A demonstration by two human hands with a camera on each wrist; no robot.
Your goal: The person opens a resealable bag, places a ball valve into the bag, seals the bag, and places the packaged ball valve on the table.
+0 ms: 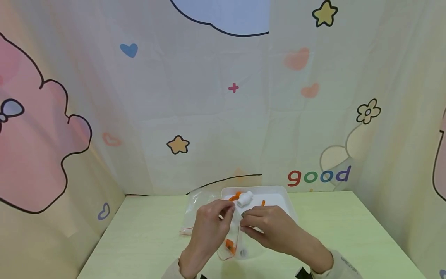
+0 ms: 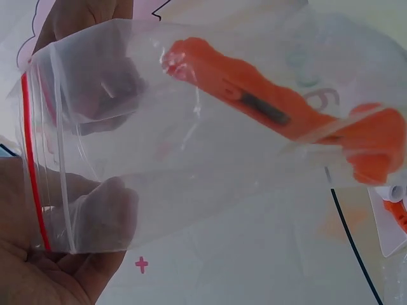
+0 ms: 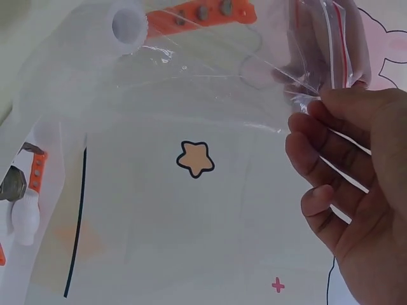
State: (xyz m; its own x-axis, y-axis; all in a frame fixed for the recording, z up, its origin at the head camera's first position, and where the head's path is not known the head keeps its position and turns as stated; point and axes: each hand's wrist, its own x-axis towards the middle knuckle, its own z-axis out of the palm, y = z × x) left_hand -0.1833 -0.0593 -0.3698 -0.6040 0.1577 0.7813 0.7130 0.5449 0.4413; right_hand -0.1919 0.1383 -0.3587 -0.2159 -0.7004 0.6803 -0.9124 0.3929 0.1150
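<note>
A clear zip bag point(image 2: 191, 152) with a red line along its mouth hangs between both hands. My left hand point(image 1: 210, 223) pinches the mouth edge, its fingertips showing through the plastic in the left wrist view. At the other side of the mouth, my right hand point(image 1: 275, 228) pinches the edge between thumb and index finger, the other fingers loosely bent. Low in the bag lies an orange plastic part point(image 2: 254, 95) with a dark slot; the right wrist view shows several round studs along it. A white cylindrical piece point(image 3: 129, 27) with a round opening sits beside it.
Behind the hands stands a white tray point(image 1: 278, 190) holding a white bottle-shaped piece point(image 1: 245, 198) and orange parts point(image 1: 263, 203). Another clear zip bag point(image 1: 198, 207) lies left of the tray on the pale table point(image 1: 146, 232). A printed curtain point(image 1: 209, 108) closes off the back.
</note>
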